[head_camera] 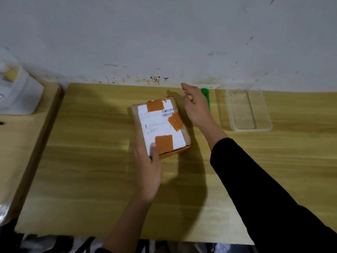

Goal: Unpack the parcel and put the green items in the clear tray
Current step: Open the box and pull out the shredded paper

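Task status: early stage. The parcel (pixel 160 126), a single cardboard box with a white shipping label and three orange tape patches, lies closed at the centre of the frame on the table (pixel 91 161). No flap is lifted and no contents are visible, so unpacking is judged not yet begun.

The left hand (pixel 148 172) rests against the parcel's lower left corner, thumb on the label beside the nearest orange patch, fingers along the box side; its grip is closed on the parcel, steadying it. The right hand (pixel 196 106) hovers just right of the parcel's upper edge, fingers spread apart and holding nothing.

The clear tray (pixel 249 109) (one, empty as far as can be seen) stands at the right of the frame, well apart from the parcel. One green item (pixel 207 98) lies on the table between the right hand and the tray, partly hidden by the hand; what it is cannot be determined.

Remaining: open the parcel, remove the contents, move every green item into the tray.

Count: one parcel, one tray, one green item, two hands.
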Available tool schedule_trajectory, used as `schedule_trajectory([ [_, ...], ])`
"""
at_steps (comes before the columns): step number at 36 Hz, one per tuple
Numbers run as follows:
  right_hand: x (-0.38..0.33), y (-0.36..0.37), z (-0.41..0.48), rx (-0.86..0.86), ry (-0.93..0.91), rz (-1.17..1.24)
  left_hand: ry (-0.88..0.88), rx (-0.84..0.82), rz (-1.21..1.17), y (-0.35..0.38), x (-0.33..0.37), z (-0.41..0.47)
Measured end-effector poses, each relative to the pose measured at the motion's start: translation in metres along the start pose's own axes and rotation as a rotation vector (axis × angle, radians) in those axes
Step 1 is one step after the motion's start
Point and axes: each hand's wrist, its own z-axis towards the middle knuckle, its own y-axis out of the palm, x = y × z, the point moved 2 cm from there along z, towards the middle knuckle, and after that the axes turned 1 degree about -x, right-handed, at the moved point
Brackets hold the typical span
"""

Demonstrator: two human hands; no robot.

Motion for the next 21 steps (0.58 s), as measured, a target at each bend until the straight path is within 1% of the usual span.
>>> schedule_trajectory([
  [1, -0.002, 0.005, 0.004, -0.098, 0.033, 0.015, 0.01, 0.009, 0.024, 0.001, 0.0, -0.01],
  [3, 0.002, 0.013, 0.01, -0.271, 0.12, 0.004, -0.032, 0.009, 0.009, 0.001, 0.0, -0.02],
  [5, 0.008, 0.017, 0.011, -0.343, 0.153, -0.014, -0.025, -0.021, -0.013, -0.002, -0.001, -0.019],
  [7, 0.013, 0.016, 0.009, -0.306, 0.187, 0.022, 0.004, -0.063, -0.007, -0.009, -0.004, -0.013],
  [10, 0.023, 0.008, -0.004, -0.182, 0.266, 0.111, 0.041, -0.15, 0.03, -0.023, -0.009, -0.003],
  [12, 0.028, 0.001, -0.022, -0.098, 0.29, 0.157, 0.072, -0.159, 0.087, -0.034, -0.013, 0.006],
  [14, 0.029, -0.007, -0.046, -0.026, 0.289, 0.171, 0.047, -0.113, 0.11, -0.045, -0.021, 0.02],
  [17, 0.027, -0.012, -0.087, 0.024, 0.269, 0.191, -0.133, -0.013, -0.02, -0.056, -0.028, 0.039],
  [19, 0.026, -0.011, -0.113, 0.005, 0.257, 0.15, -0.182, 0.063, -0.056, -0.062, -0.025, 0.045],
  [21, 0.025, -0.009, -0.133, -0.037, 0.235, 0.082, -0.19, 0.104, -0.048, -0.064, -0.023, 0.048],
])
